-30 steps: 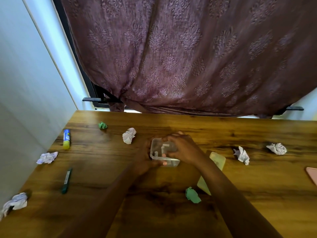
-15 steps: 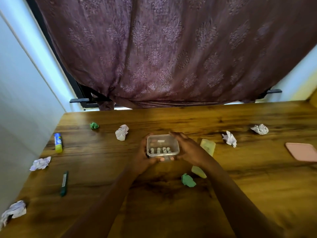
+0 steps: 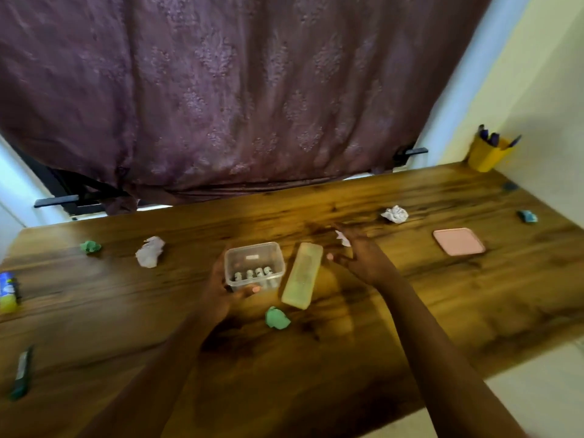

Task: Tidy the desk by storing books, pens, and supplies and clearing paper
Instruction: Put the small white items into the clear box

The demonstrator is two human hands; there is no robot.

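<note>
My left hand [image 3: 221,290] grips the near left side of a small clear plastic box [image 3: 253,267] holding several small clips. My right hand [image 3: 360,259] hovers open to the right of it, fingers spread, above a white paper scrap [image 3: 343,240] that it partly hides. A pale yellow oblong case [image 3: 301,275] lies just right of the box. A pink lid [image 3: 459,241] rests flat at the right. Crumpled paper lies about: a white ball [image 3: 150,251], a white ball [image 3: 395,213], a green ball [image 3: 277,318] and a green ball [image 3: 90,247].
A glue stick [image 3: 8,292] and a green marker [image 3: 22,371] lie at the left of the wooden desk [image 3: 347,358]. A yellow pen cup [image 3: 486,153] stands in the far right corner, a small blue object [image 3: 527,215] near it. A purple curtain [image 3: 237,90] hangs behind.
My right hand has let go of the clear box and moved right, opening. The view has swung right, showing the pen cup and the pink lid fully.
</note>
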